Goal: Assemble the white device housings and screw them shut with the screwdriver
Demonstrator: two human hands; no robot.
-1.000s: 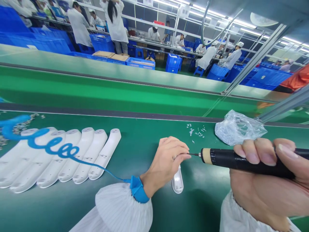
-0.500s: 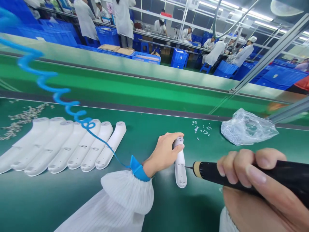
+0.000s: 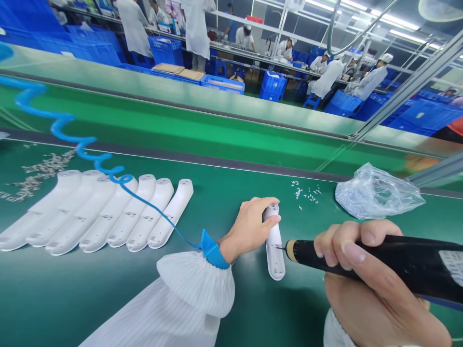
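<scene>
Left hand: fingers closed around the upper end of a white housing, which lies flat on the green table at centre frame. Right hand, lower right: fingers wrapped around a black electric screwdriver; its bit tip meets the housing's mid-section. Seven matching white housings lie side by side at left. Loose screws and a clear plastic bag sit at upper right.
</scene>
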